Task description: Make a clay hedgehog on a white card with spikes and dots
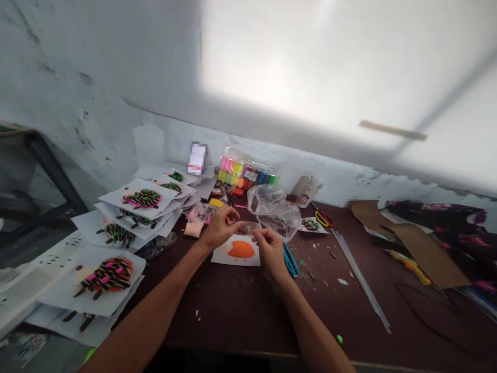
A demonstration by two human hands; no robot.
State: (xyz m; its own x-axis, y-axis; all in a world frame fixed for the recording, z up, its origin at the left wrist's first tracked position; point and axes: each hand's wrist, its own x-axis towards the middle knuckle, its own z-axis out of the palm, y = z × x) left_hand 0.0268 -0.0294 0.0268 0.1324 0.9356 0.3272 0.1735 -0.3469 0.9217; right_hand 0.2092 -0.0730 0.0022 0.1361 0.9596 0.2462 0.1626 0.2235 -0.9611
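Note:
My left hand (222, 228) and my right hand (271, 253) come close together above the middle of the table, both with pinched fingers. A small clear plastic piece (249, 226), perhaps a wrapper, stretches between their fingertips. Just under them lies a white card (219, 256) with an orange hedgehog shape (243, 249) in flat clay. To the left of my left hand is a peach-coloured lump of clay (193, 229), with a yellow clay pack (216, 202) behind it. A teal tool (291, 260) rests by my right wrist.
Stacked cards with clay hedgehogs (142, 198) fill the left side. Behind are a pack of coloured clay (248, 173), a crumpled plastic bag (274, 207) and a white cup (309, 191). Scissors (325, 217), glue sticks (361, 280) and a yellow glue gun (409, 265) lie to the right.

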